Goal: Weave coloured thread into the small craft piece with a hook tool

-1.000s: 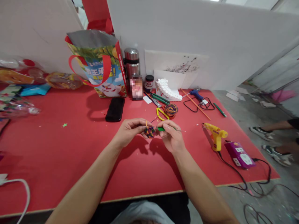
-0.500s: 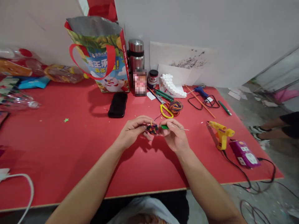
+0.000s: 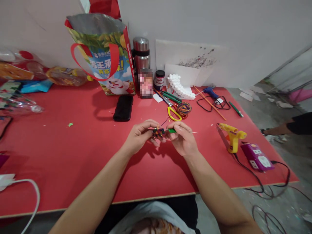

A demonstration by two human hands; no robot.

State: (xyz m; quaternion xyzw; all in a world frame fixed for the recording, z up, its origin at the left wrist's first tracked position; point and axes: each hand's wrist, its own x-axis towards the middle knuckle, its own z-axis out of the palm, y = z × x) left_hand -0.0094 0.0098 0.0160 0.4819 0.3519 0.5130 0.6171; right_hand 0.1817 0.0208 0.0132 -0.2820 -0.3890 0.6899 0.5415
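Pinched in my left hand [image 3: 140,136] is a small multicoloured crochet piece [image 3: 159,132], held above the red table. My right hand [image 3: 184,138] is closed on a crochet hook [image 3: 172,130] with a green grip; one thin metal end sticks out to the right, and the other end points at the crochet piece. A dark strand of yarn runs up from the piece towards a multicoloured yarn ball [image 3: 184,110]. Beside the ball lie scissors [image 3: 174,113] with yellow handles. My fingers partly hide the crochet piece.
A yellow glue gun [image 3: 232,136] and a purple packet [image 3: 257,157] lie to the right, with cables. Behind stand a shopping bag [image 3: 99,58], a steel flask [image 3: 141,52] and a jar [image 3: 159,80]. A black phone-like case [image 3: 123,108] lies left of centre. Someone's leg [image 3: 280,126] shows at far right.
My hands stay almost in place, with the crochet piece and hook shifted very slightly. The view has tilted a little. The person's leg at far right has moved.
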